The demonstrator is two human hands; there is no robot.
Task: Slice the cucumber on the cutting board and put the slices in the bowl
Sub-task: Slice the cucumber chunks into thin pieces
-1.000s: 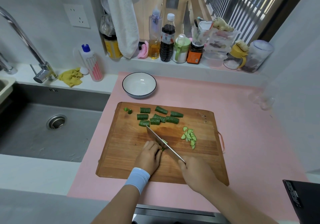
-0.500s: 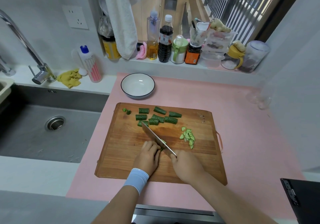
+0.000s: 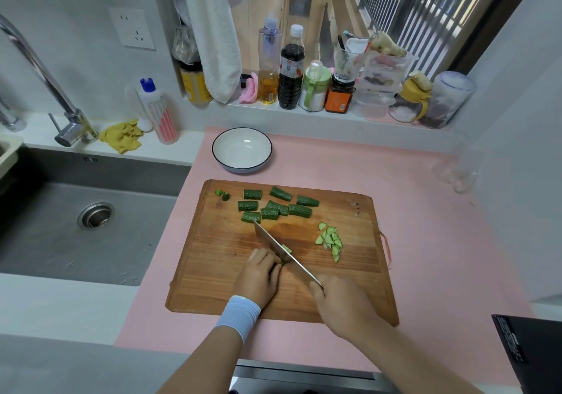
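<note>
Head: R hand round 1 knife, L hand round 1 cucumber pc.

Soft window daylight; wide-angle edge distortion

Left wrist: snug pale blue fabric wristband, just behind the left hand
Right wrist: bare
Forearms: both bare

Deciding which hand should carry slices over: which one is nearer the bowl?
Left. The left hand rests on the cutting board, nearly in line with the bowl; the right hand, gripping the knife, is closer to the person and further right.
</note>
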